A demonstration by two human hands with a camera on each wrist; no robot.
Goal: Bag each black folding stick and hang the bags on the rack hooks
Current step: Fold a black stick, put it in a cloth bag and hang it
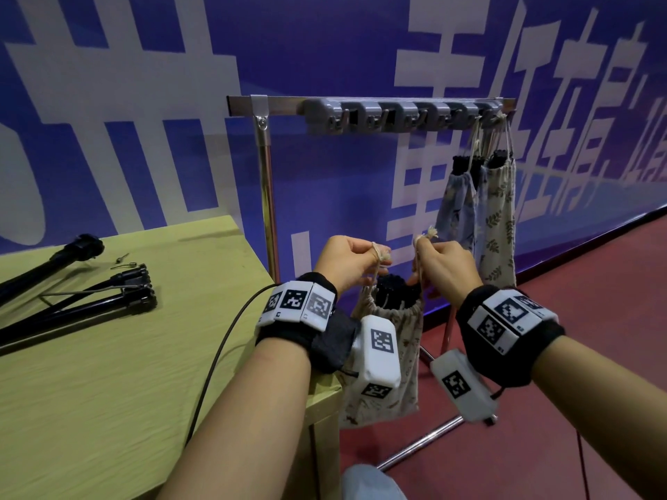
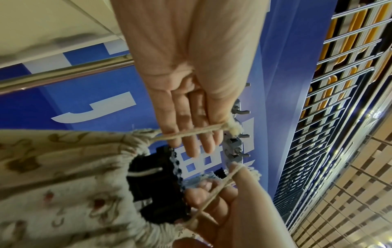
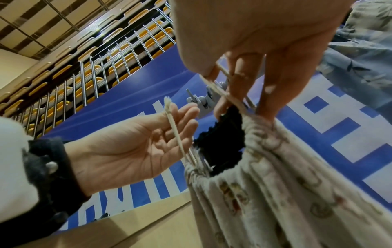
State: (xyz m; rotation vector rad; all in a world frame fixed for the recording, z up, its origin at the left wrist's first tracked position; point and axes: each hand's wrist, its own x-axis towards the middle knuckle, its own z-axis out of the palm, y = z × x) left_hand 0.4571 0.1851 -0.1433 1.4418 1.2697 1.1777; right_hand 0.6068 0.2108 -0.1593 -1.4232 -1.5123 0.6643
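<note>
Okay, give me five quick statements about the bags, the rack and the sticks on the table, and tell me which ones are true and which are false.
1. Two filled bags already hang at the right end of the rack. True.
2. The left hand and right hand each pinch a drawstring of the held bag. True.
3. The held bag is empty. False: a black folding stick pokes out of its mouth.
4. Every hook on the rack carries a bag. False: the hooks to the left are bare.
5. More black sticks lie unbagged on the table. True.
</note>
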